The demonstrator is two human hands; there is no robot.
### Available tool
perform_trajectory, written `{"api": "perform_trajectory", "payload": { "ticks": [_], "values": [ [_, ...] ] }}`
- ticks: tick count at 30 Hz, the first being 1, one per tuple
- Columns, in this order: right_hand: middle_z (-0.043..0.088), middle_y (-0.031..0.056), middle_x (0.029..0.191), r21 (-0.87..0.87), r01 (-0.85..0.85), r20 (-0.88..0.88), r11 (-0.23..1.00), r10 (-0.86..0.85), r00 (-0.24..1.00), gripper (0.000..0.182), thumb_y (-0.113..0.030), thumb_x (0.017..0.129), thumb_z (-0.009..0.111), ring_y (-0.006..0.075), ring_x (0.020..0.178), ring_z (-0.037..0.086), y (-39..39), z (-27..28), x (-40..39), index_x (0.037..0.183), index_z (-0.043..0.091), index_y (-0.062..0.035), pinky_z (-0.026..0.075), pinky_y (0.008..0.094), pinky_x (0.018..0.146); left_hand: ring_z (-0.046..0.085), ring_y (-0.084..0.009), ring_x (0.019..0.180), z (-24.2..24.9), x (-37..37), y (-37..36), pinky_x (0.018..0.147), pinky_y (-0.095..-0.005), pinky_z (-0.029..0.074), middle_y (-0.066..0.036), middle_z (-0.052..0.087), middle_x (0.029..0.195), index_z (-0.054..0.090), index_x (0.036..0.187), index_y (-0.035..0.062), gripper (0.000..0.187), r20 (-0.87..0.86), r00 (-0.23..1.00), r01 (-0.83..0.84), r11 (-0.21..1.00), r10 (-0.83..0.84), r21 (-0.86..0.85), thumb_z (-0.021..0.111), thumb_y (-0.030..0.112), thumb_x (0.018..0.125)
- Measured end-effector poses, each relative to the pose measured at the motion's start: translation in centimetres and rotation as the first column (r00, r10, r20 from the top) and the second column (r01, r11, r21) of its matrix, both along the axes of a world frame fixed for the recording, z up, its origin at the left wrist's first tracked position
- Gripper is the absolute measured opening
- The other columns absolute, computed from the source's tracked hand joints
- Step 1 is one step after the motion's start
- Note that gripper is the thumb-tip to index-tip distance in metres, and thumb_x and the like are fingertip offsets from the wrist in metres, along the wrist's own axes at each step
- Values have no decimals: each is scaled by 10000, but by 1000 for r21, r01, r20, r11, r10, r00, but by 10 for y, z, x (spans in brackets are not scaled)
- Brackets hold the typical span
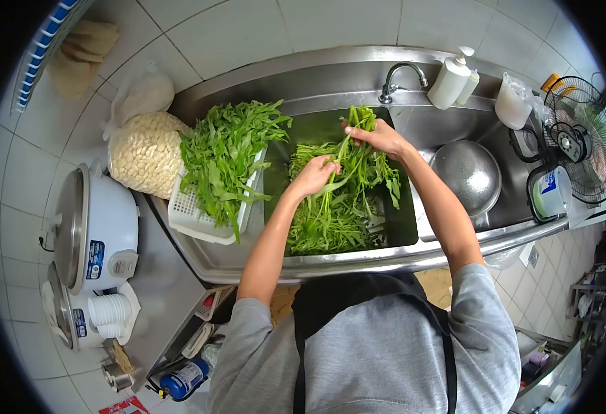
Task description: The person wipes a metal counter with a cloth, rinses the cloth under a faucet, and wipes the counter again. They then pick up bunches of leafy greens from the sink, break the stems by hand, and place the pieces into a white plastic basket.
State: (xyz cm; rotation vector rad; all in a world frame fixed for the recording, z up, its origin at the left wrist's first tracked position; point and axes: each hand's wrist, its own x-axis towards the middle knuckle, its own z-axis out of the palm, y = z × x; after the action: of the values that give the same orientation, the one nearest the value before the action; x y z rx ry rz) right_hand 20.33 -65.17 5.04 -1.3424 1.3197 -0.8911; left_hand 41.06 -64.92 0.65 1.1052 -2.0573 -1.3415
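Over the left sink basin (405, 224), my right hand (380, 140) is closed around a bunch of long-stemmed leafy greens (363, 119) that look like water spinach. Part of the bunch hangs down below that hand. My left hand (314, 175) is lower and to the left, its fingers pinched on stems of the same greens. Beneath both hands, a heap of loose greens (334, 231) fills much of the basin. To the left, a white perforated basket (187, 208) carries a tall pile of greens (230, 155), with leaves spilling over its rim.
A faucet (403, 69) rises behind the basins. An upturned metal bowl (467, 178) sits in the right basin, with pump bottles (449, 83) behind it. A fan (570, 141) stands far right. A bag of pale pieces (145, 152) and a rice cooker (110, 228) are left.
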Motion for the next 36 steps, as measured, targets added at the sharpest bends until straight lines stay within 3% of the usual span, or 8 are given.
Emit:
{"api": "perform_trajectory", "payload": {
  "ticks": [5, 11, 15, 16, 19, 28, 30, 36],
  "values": [
    [542, -25, 641, 73, 47, 35, 996, -50, 998, 256, -304, 775, 661, 56, 550, 459, -2, -10, 10, 884, 656, -72, 324, 210, 464, 462, -141, 633, -9, 0, 5, 640, -322, 393, -50, 515, 679, 524, 718, 12, 255, -118, 991, -55, 998, 59, 34, 404, 194, 849],
    [568, -23, 635, 120, 168, 181, 979, -187, 966, 178, -239, 788, 644, 63, 506, 489, 9, -9, 0, 776, 632, -61, 332, 217, 407, 504, -112, 614, -26, 26, 9, 573, -261, 366, -41, 538, 710, 500, 846, 45, 231, -186, 784, -492, 776, 592, 395, 355, 220, 888],
    [578, 4, 619, 198, 147, 167, 969, -181, 969, 198, -216, 777, 667, 76, 458, 487, 5, -10, -4, 690, 605, -49, 387, 223, 392, 588, -119, 704, -5, 29, 7, 629, -274, 417, -106, 615, 861, 508, 989, 3, 322, -57, 848, -516, 846, 527, 136, 442, 310, 918],
    [579, 3, 620, 173, 91, 153, 981, -118, 981, 199, -216, 774, 668, 76, 452, 484, 3, -10, -2, 690, 606, -47, 382, 219, 389, 561, -138, 649, 2, 18, 8, 614, -285, 427, -93, 599, 873, 520, 1048, 4, 389, -174, 911, -412, 854, 375, -317, 490, 361, 896],
    [584, 2, 628, 124, -26, 192, 992, 2, 981, 189, -223, 764, 674, 72, 474, 493, 10, 5, 14, 734, 622, -45, 364, 202, 398, 554, -158, 634, 30, -3, 13, 610, -303, 448, -97, 605, 739, 590, 1011, 13, 409, 232, 955, -153, 977, 185, -150, 594, 379, 828],
    [629, 65, 733, 168, 104, 125, 980, -126, 984, 222, -170, 729, 700, 112, 528, 536, -1, -17, -34, 843, 622, 3, 416, 235, 403, 633, -293, 739, 6, 55, 8, 684, -371, 488, -184, 640, 783, 610, 1057, 60, 416, 403, 840, -332, 931, 365, -151, 580, 388, 802],
    [630, 73, 726, 184, 175, 133, 967, -201, 971, 219, -170, 733, 697, 118, 491, 527, -4, -20, -38, 824, 623, 15, 416, 239, 384, 496, -150, 430, -29, 69, 13, 440, -315, 386, -74, 560, 522, 648, 879, 69, 225, 415, 821, -190, 873, 392, -449, 600, 278, 810],
    [590, 88, 644, 248, 324, 82, 913, -353, 932, 264, -195, 728, 709, 147, 437, 526, -14, -14, -23, 728, 612, 50, 419, 275, 338, 624, -274, 610, 15, -12, 51, 563, -385, 473, -157, 617, 644, 656, 926, 103, 254, 387, 896, -126, 960, 219, -251, 600, 319, 806]
  ]
}}
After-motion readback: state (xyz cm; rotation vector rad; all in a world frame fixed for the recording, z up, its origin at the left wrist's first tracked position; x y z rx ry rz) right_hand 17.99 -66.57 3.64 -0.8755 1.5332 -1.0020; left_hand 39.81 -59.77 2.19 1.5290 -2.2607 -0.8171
